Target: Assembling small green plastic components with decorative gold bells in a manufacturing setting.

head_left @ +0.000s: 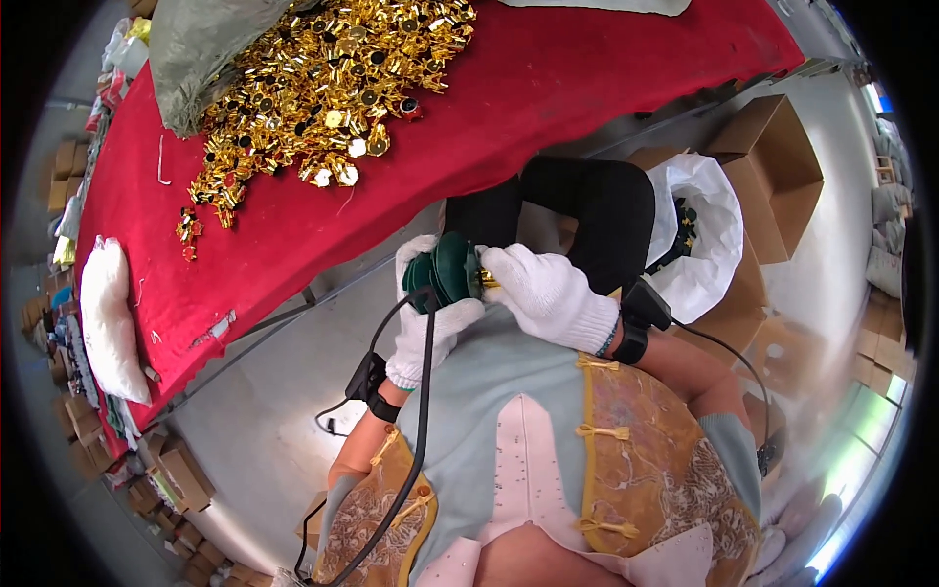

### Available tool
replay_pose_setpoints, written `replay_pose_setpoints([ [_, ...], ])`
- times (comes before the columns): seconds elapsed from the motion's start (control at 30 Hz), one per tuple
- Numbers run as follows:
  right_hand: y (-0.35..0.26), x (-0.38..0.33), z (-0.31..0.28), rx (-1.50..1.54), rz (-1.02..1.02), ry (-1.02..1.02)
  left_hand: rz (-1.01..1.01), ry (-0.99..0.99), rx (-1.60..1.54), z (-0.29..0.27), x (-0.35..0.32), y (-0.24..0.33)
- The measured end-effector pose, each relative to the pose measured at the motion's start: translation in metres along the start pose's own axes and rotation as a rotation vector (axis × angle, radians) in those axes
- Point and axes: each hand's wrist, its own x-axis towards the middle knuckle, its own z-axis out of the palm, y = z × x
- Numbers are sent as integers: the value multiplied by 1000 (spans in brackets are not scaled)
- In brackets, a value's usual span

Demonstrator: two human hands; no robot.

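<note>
Hands (432,336) (548,293), two, one green disc stack (453,271), one gold piece (487,279)

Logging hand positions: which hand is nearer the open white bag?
Right: the right hand is left of the open bag; the left hand is farther left, holding green discs.

Left hand (426,338) and right hand (550,293) close together — both curled in a grip.
Left forearm (368,435) slants in from near left, thumb (462,315) toward the right; right forearm (680,364) points leftward — fingers (504,264) bent.

Left grip (448,329) (white-gloved) around green discs (455,264), right grip (548,295) pinching gold piece (488,279), red cloth (293,249) beyond
</note>
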Motion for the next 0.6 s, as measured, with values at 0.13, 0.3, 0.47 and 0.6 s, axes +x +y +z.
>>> replay_pose_setpoints([
  [0.13,-10,2,-2,155,45,53,116,-82,109,4,-3,4],
  [0.3,9,15,-33,1458,979,-533,427,-245,516,4,7,11],
  [0.47,12,21,-31,1214,899,-522,466,-223,563,6,9,8],
  [0.6,-4,8,-16,268,106,-63,64,43,-19,6,4,5],
])
